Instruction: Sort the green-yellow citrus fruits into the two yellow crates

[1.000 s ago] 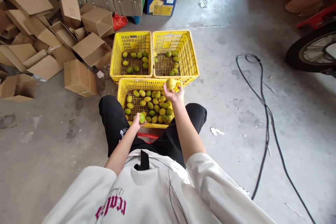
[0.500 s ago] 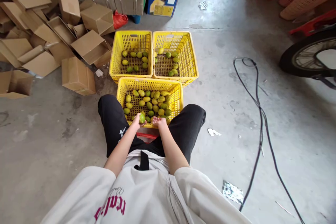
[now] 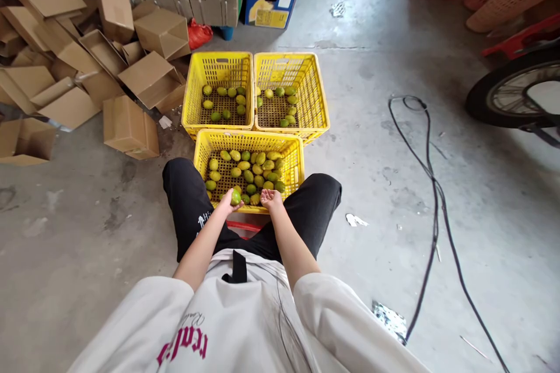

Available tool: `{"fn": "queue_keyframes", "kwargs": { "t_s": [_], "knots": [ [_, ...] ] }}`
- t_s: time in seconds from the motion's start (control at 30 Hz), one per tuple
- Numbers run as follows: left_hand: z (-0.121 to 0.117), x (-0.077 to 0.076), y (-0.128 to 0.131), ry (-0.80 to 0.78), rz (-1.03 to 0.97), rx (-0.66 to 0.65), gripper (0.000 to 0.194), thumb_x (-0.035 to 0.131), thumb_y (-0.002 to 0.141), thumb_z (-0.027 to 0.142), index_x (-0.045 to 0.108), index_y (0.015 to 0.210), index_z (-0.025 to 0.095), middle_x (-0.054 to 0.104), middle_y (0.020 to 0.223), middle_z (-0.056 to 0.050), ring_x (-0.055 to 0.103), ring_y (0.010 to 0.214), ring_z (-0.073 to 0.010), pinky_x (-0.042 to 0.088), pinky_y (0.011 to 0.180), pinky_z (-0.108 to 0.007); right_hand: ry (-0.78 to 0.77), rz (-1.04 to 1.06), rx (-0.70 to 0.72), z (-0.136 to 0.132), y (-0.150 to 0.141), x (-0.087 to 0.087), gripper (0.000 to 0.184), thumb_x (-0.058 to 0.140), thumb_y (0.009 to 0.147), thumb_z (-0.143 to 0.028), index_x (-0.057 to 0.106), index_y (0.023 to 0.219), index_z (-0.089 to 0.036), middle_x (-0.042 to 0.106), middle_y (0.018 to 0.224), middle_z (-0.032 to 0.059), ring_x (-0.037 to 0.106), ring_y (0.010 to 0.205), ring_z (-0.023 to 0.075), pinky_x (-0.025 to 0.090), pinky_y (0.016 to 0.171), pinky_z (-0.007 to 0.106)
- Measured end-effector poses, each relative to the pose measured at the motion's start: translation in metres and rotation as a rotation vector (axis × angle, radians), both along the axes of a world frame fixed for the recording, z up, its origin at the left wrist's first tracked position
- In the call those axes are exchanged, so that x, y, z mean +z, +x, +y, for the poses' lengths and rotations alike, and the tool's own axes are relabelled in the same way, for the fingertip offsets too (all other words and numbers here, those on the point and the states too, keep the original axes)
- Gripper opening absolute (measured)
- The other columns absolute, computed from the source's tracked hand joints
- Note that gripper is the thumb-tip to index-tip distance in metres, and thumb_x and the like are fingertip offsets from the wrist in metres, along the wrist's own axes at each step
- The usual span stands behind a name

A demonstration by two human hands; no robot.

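Observation:
My left hand (image 3: 229, 203) is closed around a green lemon (image 3: 235, 197) at the near edge of the front yellow crate (image 3: 249, 134). My right hand (image 3: 270, 198), palm up with fingers loosely spread, holds nothing over the crate's near right part. Inside that crate lie several yellow and green lemons (image 3: 248, 176), crowded toward its right side. Behind it, side by side, stand a left yellow crate (image 3: 192, 90) and a right yellow crate (image 3: 315, 93), each with several lemons scattered on the bottom.
Cardboard boxes (image 3: 151, 78) are heaped at the left. A blue carton (image 3: 271, 6) stands behind the crates. On the right are a looped black cable (image 3: 431, 180) on the floor, a motorcycle wheel (image 3: 516, 93) and pink baskets (image 3: 511, 3). My knees flank the front crate.
My right hand has shifted slightly right, away from the left. A yellow lemon in the back right crate has moved nearer. The left hand still holds the green lemon.

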State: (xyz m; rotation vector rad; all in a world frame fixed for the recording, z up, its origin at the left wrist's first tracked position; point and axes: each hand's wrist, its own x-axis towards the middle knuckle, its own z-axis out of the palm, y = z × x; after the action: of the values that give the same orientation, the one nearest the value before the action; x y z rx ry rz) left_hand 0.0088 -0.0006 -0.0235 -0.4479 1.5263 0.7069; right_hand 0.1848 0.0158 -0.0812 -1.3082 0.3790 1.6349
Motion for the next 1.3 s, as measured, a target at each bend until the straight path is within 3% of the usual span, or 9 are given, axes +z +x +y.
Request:
{"fn": "queue_keyframes", "kwargs": {
  "t_s": [0.13, 0.3, 0.43, 0.53, 0.63, 0.77, 0.8, 0.9, 1.3],
  "knots": [
    [0.018, 0.011, -0.001, 0.012, -0.013, 0.014, 0.018, 0.051, 0.104, 0.029, 0.054, 0.119, 0.021, 0.060, 0.099, -0.007, 0.060, 0.072, -0.0150, 0.056, 0.054, -0.023, -0.163, -0.025, -0.043, 0.006, 0.003, 0.014, 0.019, 0.046, 0.084, -0.004, 0.047, 0.081, -0.024, 0.059, 0.065, -0.0034, 0.060, 0.048, 0.0094, 0.053, 0.045, 0.016],
    [0.107, 0.058, -0.012, 0.225, -0.028, 0.030, 0.033, 0.055, 0.104, 0.039, 0.054, 0.134, 0.025, 0.064, 0.118, -0.009, 0.066, 0.088, -0.0162, 0.062, 0.067, -0.025, -0.229, -0.039, -0.063, 0.004, 0.005, 0.031, 0.020, 0.046, 0.090, -0.004, 0.050, 0.082, -0.022, 0.058, 0.065, -0.0040, 0.059, 0.048, 0.0078, 0.051, 0.046, 0.013],
    [0.174, 0.116, -0.033, 0.795, 0.108, -0.214, 0.056, 0.042, 0.107, 0.053, 0.039, 0.159, 0.032, 0.052, 0.155, -0.013, 0.066, 0.129, -0.0242, 0.059, 0.103, -0.042, -0.237, -0.039, -0.075, 0.003, 0.003, 0.034, 0.022, 0.045, 0.092, -0.004, 0.051, 0.082, -0.022, 0.058, 0.065, -0.0040, 0.059, 0.049, 0.0078, 0.052, 0.047, 0.013],
    [0.177, 0.139, -0.045, 1.117, 0.307, -0.430, 0.057, 0.031, 0.109, 0.051, 0.030, 0.165, 0.041, 0.039, 0.171, -0.005, 0.051, 0.149, -0.0221, 0.045, 0.119, -0.045, -0.235, -0.039, -0.066, 0.006, 0.000, 0.036, 0.022, 0.045, 0.092, -0.004, 0.051, 0.080, -0.021, 0.059, 0.065, -0.0032, 0.059, 0.050, 0.0078, 0.053, 0.048, 0.013],
    [0.137, 0.118, -0.042, 1.083, 0.459, -0.769, 0.062, 0.026, 0.108, 0.049, 0.032, 0.167, 0.031, 0.038, 0.173, -0.008, 0.047, 0.153, -0.0233, 0.040, 0.123, -0.044, -0.243, -0.051, -0.046, 0.008, -0.001, 0.035, 0.022, 0.045, 0.091, -0.003, 0.051, 0.079, -0.021, 0.058, 0.065, -0.0028, 0.059, 0.050, 0.0075, 0.052, 0.050, 0.013],
    [0.052, 0.050, -0.008, 0.606, 0.682, -1.648, 0.067, 0.010, 0.109, 0.042, 0.037, 0.166, 0.020, 0.034, 0.174, -0.009, 0.036, 0.160, -0.0181, 0.037, 0.124, -0.034, -0.267, -0.082, -0.003, 0.006, 0.001, 0.028, 0.021, 0.046, 0.089, -0.003, 0.051, 0.079, -0.021, 0.057, 0.066, -0.0023, 0.059, 0.051, 0.0084, 0.051, 0.049, 0.014],
    [0.032, 0.034, 0.002, 0.516, 0.644, -1.750, 0.065, 0.017, 0.109, 0.044, 0.049, 0.160, 0.019, 0.046, 0.167, -0.012, 0.044, 0.155, -0.0221, 0.041, 0.122, -0.036, -0.275, -0.093, 0.010, 0.005, 0.002, 0.025, 0.020, 0.047, 0.088, -0.003, 0.050, 0.079, -0.021, 0.057, 0.066, -0.0023, 0.059, 0.051, 0.0086, 0.050, 0.049, 0.014],
    [-0.007, 0.005, 0.027, 0.367, 0.605, -1.894, 0.060, 0.039, 0.104, 0.046, 0.064, 0.145, 0.010, 0.065, 0.146, -0.024, 0.060, 0.140, -0.0377, 0.046, 0.116, -0.051, -0.302, -0.127, 0.049, 0.002, 0.003, 0.014, 0.018, 0.050, 0.086, -0.005, 0.049, 0.078, -0.021, 0.056, 0.067, -0.0024, 0.058, 0.052, 0.0088, 0.051, 0.050, 0.015],
    [-0.018, -0.012, 0.036, 0.420, 0.664, -1.998, 0.048, 0.040, 0.103, 0.039, 0.072, 0.125, 0.011, 0.074, 0.128, -0.020, 0.071, 0.121, -0.0333, 0.053, 0.100, -0.041, -0.405, -0.304, 0.271, 0.011, -0.002, -0.028, 0.020, 0.049, 0.092, -0.014, 0.042, 0.077, -0.024, 0.052, 0.070, -0.0031, 0.055, 0.053, 0.0092, 0.050, 0.049, 0.015]
  ]
}}
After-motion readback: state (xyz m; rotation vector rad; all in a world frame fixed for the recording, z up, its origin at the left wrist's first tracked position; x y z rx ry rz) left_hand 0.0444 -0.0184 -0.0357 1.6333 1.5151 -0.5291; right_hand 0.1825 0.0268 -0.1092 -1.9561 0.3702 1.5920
